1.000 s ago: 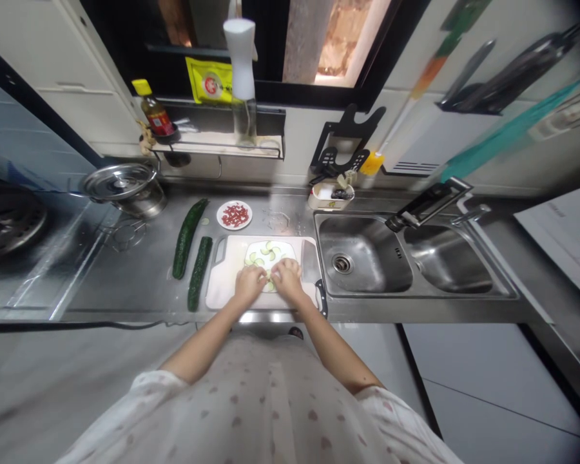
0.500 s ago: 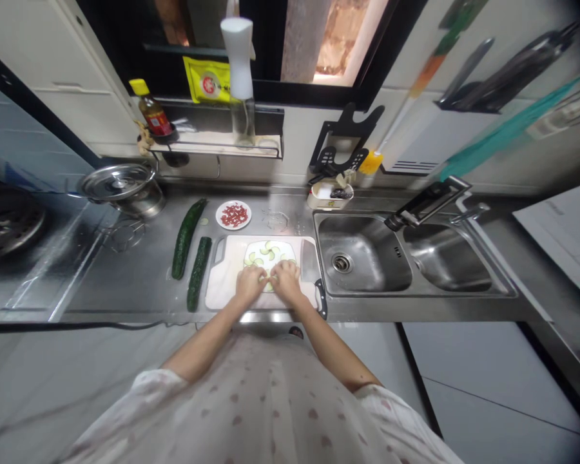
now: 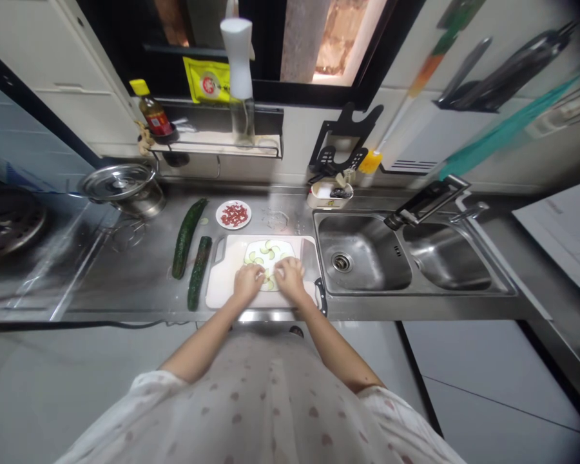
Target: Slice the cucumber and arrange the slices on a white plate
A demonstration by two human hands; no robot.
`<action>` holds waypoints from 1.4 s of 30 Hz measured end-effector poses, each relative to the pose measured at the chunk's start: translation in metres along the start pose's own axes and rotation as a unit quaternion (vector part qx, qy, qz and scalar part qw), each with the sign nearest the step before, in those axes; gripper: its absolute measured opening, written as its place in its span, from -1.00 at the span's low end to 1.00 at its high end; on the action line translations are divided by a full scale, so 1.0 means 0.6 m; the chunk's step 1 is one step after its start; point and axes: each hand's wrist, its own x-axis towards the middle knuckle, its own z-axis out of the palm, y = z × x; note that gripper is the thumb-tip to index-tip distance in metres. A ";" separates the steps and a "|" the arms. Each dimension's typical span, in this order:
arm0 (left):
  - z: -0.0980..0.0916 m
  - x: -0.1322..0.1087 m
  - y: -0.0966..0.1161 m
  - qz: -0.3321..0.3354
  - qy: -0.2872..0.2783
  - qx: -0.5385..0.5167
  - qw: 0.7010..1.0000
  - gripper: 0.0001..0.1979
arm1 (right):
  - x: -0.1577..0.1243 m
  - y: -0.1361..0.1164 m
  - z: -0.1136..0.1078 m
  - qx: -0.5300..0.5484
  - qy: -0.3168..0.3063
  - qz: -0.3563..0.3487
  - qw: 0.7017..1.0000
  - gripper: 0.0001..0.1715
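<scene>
On the white cutting board [image 3: 223,278] lies a white plate [image 3: 271,263] with thin pale-green cucumber slices [image 3: 269,249] set out in small curved groups. My left hand [image 3: 249,282] is over the plate's near left part, its fingertips pinched together. Across from it, my right hand [image 3: 289,278] has its fingers bent in a pinch at the near right part. Whatever is between the fingertips is too small to make out. A group of slices shows between the two hands. A knife with a black handle [image 3: 323,298] rests along the board's right edge, its blade partly hidden.
Two whole cucumbers [image 3: 188,238] lie left of the board. Behind it stands a small plate of chopped red pieces [image 3: 234,215]. A double sink [image 3: 367,254] is to the right, a lidded steel pot [image 3: 138,193] at the back left. A shelf [image 3: 212,143] holds bottles.
My hands have drawn slightly apart, the left one moving left and the right one a little right. More slices show between them. Everything else has stayed in place.
</scene>
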 end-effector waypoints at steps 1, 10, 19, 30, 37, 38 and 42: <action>-0.004 -0.002 -0.003 -0.001 0.006 -0.005 1.000 -0.83 | -0.001 0.003 -0.006 0.009 0.018 0.011 1.000 -0.76; -0.004 -0.029 -0.013 0.083 -0.012 0.032 0.996 -0.73 | -0.044 0.015 -0.024 -0.016 0.007 -0.017 1.000 -0.69; 0.001 -0.025 -0.008 0.093 -0.015 0.060 0.994 -0.72 | -0.048 -0.007 0.003 -0.030 -0.050 -0.064 0.996 -0.63; 0.001 -0.020 -0.002 0.095 0.044 -0.003 0.994 -0.74 | -0.046 -0.002 -0.002 -0.007 0.029 -0.084 0.996 -0.66; -0.015 0.022 -0.034 0.026 0.129 -0.064 0.989 -0.76 | -0.049 0.002 -0.024 0.042 0.105 -0.069 0.991 -0.76; -0.019 0.032 -0.041 0.009 0.146 -0.073 0.987 -0.76 | -0.048 0.002 -0.027 0.049 0.113 -0.068 0.990 -0.77; -0.039 0.079 -0.073 -0.077 0.201 -0.087 0.973 -0.73 | -0.047 0.005 -0.034 0.062 0.126 -0.067 0.988 -0.78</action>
